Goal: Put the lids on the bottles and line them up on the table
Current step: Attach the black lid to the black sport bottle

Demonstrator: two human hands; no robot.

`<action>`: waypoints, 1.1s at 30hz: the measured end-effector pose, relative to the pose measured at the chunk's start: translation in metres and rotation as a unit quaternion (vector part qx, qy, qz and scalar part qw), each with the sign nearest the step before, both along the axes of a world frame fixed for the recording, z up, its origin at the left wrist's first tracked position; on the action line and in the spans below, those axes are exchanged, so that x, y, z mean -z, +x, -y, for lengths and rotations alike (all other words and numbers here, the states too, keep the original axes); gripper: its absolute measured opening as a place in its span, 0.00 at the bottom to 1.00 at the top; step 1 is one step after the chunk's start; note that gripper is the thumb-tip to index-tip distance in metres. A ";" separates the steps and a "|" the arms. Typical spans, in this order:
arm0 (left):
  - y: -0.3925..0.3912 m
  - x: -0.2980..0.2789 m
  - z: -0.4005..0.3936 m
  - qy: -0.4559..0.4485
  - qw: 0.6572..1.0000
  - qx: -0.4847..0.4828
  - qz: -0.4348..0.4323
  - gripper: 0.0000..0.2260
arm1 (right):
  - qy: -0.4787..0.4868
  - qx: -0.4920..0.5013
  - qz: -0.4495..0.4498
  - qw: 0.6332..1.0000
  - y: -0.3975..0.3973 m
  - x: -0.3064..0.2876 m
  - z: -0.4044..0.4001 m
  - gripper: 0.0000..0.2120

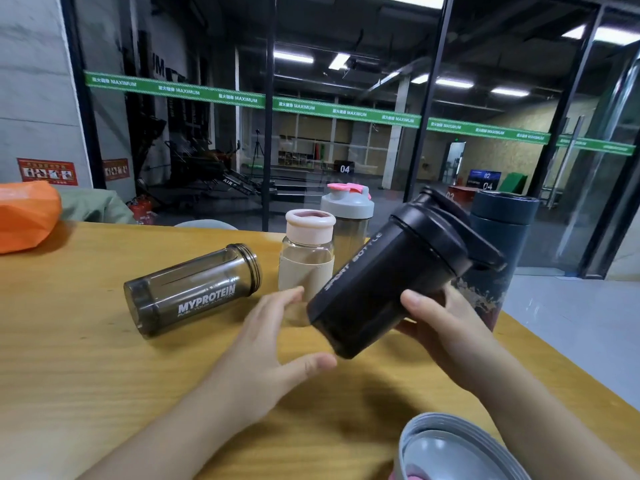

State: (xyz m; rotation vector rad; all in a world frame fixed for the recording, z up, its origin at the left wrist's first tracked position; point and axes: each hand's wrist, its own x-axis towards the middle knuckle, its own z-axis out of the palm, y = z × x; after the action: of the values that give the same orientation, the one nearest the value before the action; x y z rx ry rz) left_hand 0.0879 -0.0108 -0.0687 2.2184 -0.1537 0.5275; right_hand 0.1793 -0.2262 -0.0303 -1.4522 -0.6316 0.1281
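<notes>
A grey lid (pixel 457 448) lies nearest. Right grip (pixel 440 317) grasps the tilted black bottle (pixel 391 282); left grip (pixel 273 344) released beside it, above the wooden surface (pixel 104 375); glass wall (pixel 346 98) beyond.

Your right hand (pixel 446 327) holds a black plastic shaker bottle (pixel 388 282) with grey lettering. On the yellow-brown wooden tabletop (pixel 86 375) you have a smoky-grey translucent bottle (pixel 190 292) lettered white, a clear beige-sleeved bottle (pixel 306 261) capped pale pink, and a dark navy flask (pixel 498 237).
</notes>
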 end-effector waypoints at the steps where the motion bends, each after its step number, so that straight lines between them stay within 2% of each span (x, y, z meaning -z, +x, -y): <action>1: 0.001 0.000 -0.009 0.056 0.997 -0.033 0.029 0.41 | 0.009 0.041 0.004 0.999 0.003 0.000 0.003 0.35; 4: 0.006 0.000 -0.038 0.179 0.955 -0.207 0.113 0.37 | -0.031 0.159 0.054 0.985 0.009 -0.002 0.011 0.24; 6: 0.008 0.000 -0.053 0.209 0.918 -0.328 0.076 0.36 | -0.072 0.193 0.085 0.975 0.008 -0.002 0.012 0.24; 8: 0.009 0.002 -0.063 0.198 0.903 -0.382 0.014 0.38 | -0.092 0.205 0.096 0.970 0.008 0.000 0.010 0.24; 12: 0.011 0.009 -0.072 0.202 0.888 -0.409 -0.051 0.41 | -0.116 0.219 0.090 0.965 0.010 0.006 0.007 0.23; 15: 0.014 0.013 -0.073 0.204 0.880 -0.424 -0.066 0.40 | -0.131 0.226 0.093 0.961 0.011 0.009 0.006 0.25; 19: 0.014 0.013 -0.075 0.229 0.869 -0.439 0.011 0.35 | -0.145 0.229 0.096 0.958 0.012 0.010 0.005 0.28; 22: 0.012 0.011 -0.077 0.241 0.860 -0.447 0.042 0.34 | -0.138 0.235 0.105 0.956 0.014 0.011 0.005 0.27; 27: 0.007 0.005 -0.084 0.208 0.861 -0.458 -0.076 0.40 | -0.137 0.243 0.107 0.954 0.017 0.014 0.006 0.26; 33: 0.002 0.000 -0.083 0.137 0.883 -0.445 -0.068 0.37 | -0.148 0.253 0.104 0.950 0.017 0.015 0.005 0.27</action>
State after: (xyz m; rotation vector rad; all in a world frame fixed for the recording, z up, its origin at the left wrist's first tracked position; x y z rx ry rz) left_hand 0.0903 0.0717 -0.0686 2.5129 0.9685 0.8620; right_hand 0.1967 -0.2315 -0.0452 -1.8936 -0.3985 -0.3515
